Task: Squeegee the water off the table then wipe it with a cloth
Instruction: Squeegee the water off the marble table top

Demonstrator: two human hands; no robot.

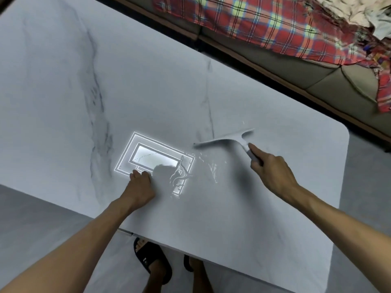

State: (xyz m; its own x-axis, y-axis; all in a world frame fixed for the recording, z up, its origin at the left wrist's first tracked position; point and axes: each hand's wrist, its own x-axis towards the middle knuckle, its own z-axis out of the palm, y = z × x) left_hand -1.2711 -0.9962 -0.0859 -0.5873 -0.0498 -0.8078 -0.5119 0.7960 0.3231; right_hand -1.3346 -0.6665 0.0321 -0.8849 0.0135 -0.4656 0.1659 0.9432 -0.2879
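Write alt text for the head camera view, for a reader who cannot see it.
A person's right hand holds a white squeegee against a pale marble-look table, beside streaks of water. The left hand rests on the table with fingers curled, near a bright reflected light; a plaid blanket lies on a sofa beyond.

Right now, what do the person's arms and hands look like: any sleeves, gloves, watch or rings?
Both forearms are bare to the frame edge, no sleeves in view. The left hand and right hand wear no gloves; no watch, bracelet or ring shows.
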